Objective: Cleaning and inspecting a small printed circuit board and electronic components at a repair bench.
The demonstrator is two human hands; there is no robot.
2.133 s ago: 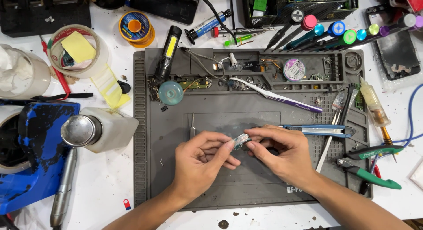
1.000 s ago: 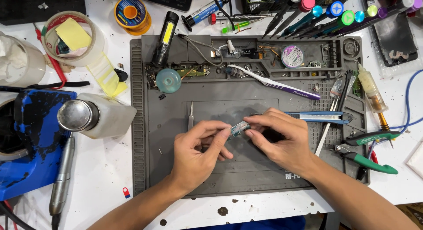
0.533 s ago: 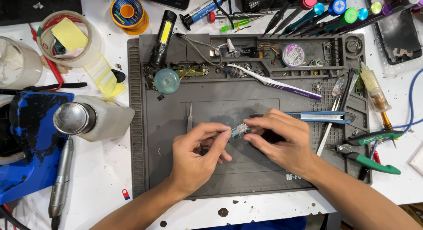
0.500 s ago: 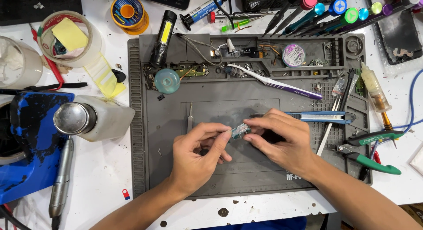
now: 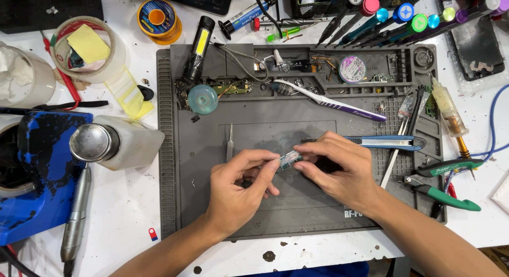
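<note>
A white worktop (image 5: 132, 202) fills the frame, stained with dark spots along its lower edge. A grey silicone work mat (image 5: 201, 202) covers the centre — ridged on its left side, with small compartments along the top. Light is even and bright, casting only soft shadows. Walls, floor and windows lie outside the view.

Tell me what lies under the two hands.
Under the left hand and right hand lies the grey work mat. Between their fingertips is a small greenish part. Whatever sits on the mat directly beneath the palms is covered.
</note>
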